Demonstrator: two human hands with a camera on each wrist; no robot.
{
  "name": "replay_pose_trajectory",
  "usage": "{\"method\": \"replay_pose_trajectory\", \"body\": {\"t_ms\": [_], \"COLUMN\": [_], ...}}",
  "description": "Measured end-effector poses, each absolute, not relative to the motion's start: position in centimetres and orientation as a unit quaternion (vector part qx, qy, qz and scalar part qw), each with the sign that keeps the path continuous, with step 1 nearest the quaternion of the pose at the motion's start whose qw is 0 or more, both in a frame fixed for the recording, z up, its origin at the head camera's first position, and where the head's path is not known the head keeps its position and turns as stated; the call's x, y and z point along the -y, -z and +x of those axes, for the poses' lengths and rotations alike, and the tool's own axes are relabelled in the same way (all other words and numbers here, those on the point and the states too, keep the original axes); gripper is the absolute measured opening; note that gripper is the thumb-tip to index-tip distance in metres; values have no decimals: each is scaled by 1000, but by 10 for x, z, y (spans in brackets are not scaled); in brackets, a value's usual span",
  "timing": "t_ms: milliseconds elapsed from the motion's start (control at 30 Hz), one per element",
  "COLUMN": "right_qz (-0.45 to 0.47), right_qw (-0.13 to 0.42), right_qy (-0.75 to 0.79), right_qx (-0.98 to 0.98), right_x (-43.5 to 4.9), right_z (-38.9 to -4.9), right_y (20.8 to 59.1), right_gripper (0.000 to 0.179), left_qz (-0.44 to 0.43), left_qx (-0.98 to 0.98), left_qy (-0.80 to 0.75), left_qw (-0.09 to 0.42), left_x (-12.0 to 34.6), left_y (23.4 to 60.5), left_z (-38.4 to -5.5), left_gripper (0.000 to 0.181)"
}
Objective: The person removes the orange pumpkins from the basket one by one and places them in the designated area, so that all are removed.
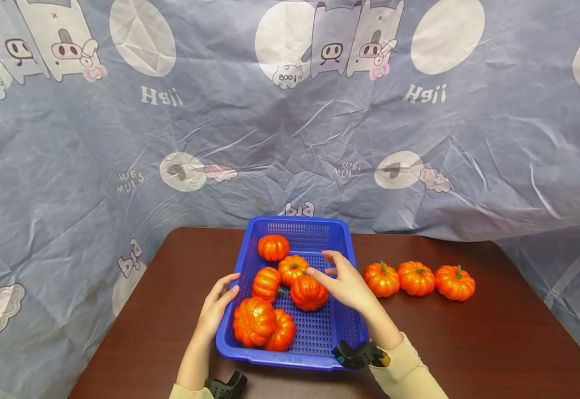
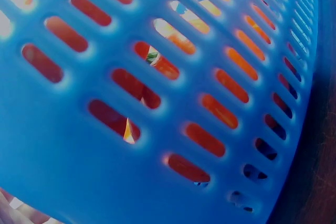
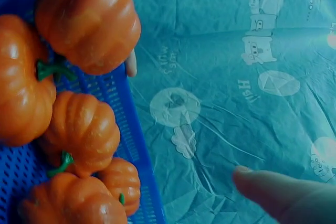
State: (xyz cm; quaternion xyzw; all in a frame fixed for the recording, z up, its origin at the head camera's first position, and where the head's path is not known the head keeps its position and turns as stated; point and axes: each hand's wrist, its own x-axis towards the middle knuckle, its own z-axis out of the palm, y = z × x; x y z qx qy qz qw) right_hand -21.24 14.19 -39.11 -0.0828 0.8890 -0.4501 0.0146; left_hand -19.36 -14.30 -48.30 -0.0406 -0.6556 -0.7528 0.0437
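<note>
A blue plastic basket [image 1: 315,363] holds several small orange pumpkins, among them a ribbed pumpkin [image 1: 254,321] at the front left and another pumpkin [image 1: 273,247] at the back. My left hand [image 1: 214,310] rests against the basket's left rim, fingers loosely bent; the perforated wall [image 2: 63,124] fills most of the left wrist view. Over the basket's right side is my right hand [image 1: 346,284], thumb and fingers spread apart, nothing held. Its thumb tip is close to a pumpkin [image 1: 309,292]; whether they touch I cannot tell. One finger [image 3: 278,190] shows in the right wrist view.
Right of the basket, three pumpkins stand in a row on the brown table [image 1: 509,338]: a left one [image 1: 382,280], a middle one [image 1: 416,279] and a right one [image 1: 454,283]. A grey-blue printed cloth [image 1: 280,144] hangs behind the table.
</note>
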Motion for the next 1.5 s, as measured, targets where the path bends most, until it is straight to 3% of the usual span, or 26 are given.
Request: {"method": "replay_pose_trajectory", "body": {"t_ms": [367,933,1267,1500], "right_qz": [-112,-150,-190,-273], "right_qw": [68,96,104,88], "right_qy": [410,403,391,387], "right_qx": [-902,-898,-894,-876], "right_x": [-138,-138,-139,-143], "right_z": [-219,-223,-222,-223], "right_y": [408,419,422,424], "right_gripper": [66,66,45,29], "left_qz": [-34,-38,-36,-39], "left_qx": [652,638,644,646], "left_qy": [757,768,763,762], "left_qw": [42,36,39,40], "left_x": [143,144,144,144], "left_y": [483,482,484,483], "left_z": [-194,-194,-194,-195], "left_gripper": [36,37,37,37]}}
